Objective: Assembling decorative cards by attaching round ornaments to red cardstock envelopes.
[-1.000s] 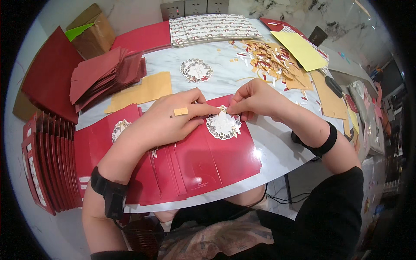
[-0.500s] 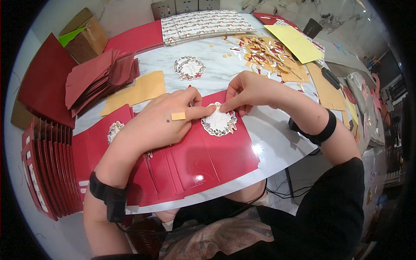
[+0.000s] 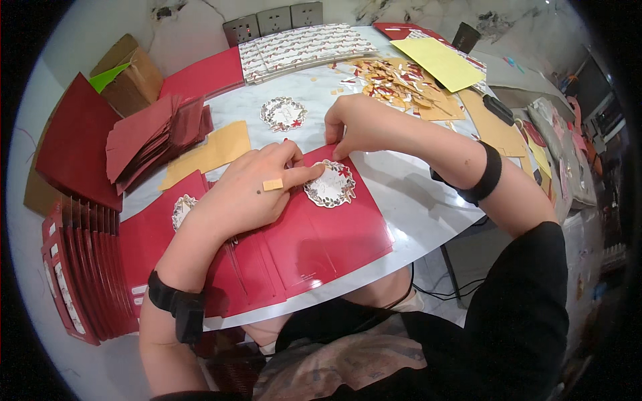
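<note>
Bright, even overhead light. The white table (image 3: 401, 194) shows a glare patch at its near right. The red card (image 3: 334, 234) carries a soft sheen. Short, soft shadows lie under the left hand (image 3: 251, 194) and right hand (image 3: 364, 123). Strong fisheye bending; black vignette in the corners. Centre sharp, rim slightly soft.

A second wreath sticker (image 3: 283, 113) lies alone on the white table (image 3: 408, 200). Behind it sits a patterned sheet stack (image 3: 304, 50), with paper scraps (image 3: 394, 80) and a yellow sheet (image 3: 441, 61) to the right. Left: loose red cards (image 3: 154, 137), a cardboard box (image 3: 130, 77), possibly open.
</note>
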The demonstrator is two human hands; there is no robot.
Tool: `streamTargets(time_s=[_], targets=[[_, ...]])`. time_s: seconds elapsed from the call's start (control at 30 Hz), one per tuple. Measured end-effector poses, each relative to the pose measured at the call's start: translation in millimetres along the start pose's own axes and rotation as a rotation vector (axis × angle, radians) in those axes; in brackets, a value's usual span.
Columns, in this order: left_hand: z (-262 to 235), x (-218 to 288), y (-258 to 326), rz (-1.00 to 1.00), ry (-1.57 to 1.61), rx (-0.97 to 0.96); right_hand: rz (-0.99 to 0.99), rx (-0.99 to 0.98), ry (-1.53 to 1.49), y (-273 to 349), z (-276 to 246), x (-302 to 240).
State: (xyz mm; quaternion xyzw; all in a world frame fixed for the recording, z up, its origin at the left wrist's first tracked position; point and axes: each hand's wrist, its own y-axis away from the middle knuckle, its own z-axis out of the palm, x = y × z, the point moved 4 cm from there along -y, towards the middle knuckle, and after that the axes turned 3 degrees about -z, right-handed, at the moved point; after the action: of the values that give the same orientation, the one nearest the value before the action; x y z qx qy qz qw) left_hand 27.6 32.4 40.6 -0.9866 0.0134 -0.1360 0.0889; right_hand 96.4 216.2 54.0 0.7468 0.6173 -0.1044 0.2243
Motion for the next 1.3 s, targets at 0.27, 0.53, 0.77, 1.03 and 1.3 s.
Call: streamTargets(time_s=[0.27, 0.53, 0.77, 1.03, 1.3], targets=[[-30, -22, 10, -0.211, -0.167, 0.060, 0.064, -0.247, -0.124, -21, -7, 12], [-32, -40, 17, -0.343, -0.219, -0.121, 0.075, -0.230, -0.140, -18, -13, 4], [-59, -37, 16, -0.503, 0.042, -0.188, -0.024, -0.068, -0.067, -12, -22, -11], [-65, -33, 13, -0.550, 0.085, -0.202, -0.034, -0.195, -0.731, -31, 33, -39], [-42, -38, 19, -0.349, -0.160, 0.079, -0.391, 0.573, -0.060, -19, 9, -62]])
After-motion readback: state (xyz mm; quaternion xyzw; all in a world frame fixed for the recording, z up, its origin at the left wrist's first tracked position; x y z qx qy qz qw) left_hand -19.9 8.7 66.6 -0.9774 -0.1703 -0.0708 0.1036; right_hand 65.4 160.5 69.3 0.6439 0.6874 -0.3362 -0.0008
